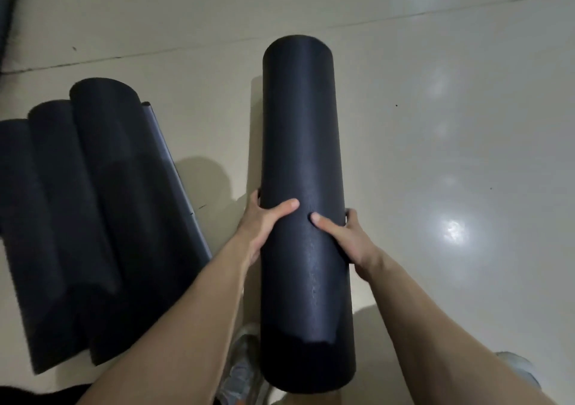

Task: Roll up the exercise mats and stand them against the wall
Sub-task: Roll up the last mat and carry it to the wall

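A tightly rolled black exercise mat (300, 130) runs from near my legs out over the floor, and both hands grip it around its middle. My left hand (263, 224) wraps its left side with the thumb across the top. My right hand (345, 236) clasps the right side, thumb also on top. To the left, a second dark mat (93, 218) lies on the floor in loose, wavy folds, partly unrolled, with its thin edge turned toward the held roll.
The pale tiled floor (451, 124) is glossy with light glare at the right. Another dark mat edge (7, 6) shows at the top left corner. My grey shoe (242, 370) is below the roll, and a second shoe (516, 367) at the lower right.
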Demonstrator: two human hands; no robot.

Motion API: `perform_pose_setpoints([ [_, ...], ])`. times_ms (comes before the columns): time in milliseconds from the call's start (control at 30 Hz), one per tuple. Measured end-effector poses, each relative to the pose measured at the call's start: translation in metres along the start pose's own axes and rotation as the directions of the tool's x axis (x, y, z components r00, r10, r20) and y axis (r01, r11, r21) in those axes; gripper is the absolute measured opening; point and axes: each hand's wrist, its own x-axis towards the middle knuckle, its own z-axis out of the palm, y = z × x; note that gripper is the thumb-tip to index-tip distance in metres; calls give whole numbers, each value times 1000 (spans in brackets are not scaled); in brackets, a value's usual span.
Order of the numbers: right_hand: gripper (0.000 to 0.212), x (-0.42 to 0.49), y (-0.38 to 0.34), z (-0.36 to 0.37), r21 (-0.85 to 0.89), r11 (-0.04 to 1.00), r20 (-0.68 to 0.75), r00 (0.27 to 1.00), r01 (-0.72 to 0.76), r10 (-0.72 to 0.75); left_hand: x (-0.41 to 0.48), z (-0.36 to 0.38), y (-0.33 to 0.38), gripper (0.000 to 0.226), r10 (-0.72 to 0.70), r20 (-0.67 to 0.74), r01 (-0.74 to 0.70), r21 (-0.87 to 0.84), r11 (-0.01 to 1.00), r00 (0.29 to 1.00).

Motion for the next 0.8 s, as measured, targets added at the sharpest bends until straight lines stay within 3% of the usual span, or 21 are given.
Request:
perform_pose_setpoints([
  [100,103,-33,-42,-17,27,1000,-1,1000,1,-1,-17,20,45,80,-18,70,18,3,1000,997],
  [200,100,-91,-78,-35,72,997,-91,995,40,-34,-59,46,92,88,-26,132,20,49,999,991],
  [400,95,-252,-164,-92,213,970,-241,968,118,-65,-189,133,205,75,-41,281,-5,161,987,959],
  [500,84,-336,-205,-126,271,949,-340,939,158,-60,-257,184,266,70,-35,360,-58,245,968,932],
  [667,87,-463,-260,-178,400,875,-497,867,275,-45,-357,273,350,56,-60,504,-141,350,926,862],
  [800,53,-544,-286,-212,495,767,-594,803,408,-44,-412,342,395,61,-119,607,-196,427,883,786],
])
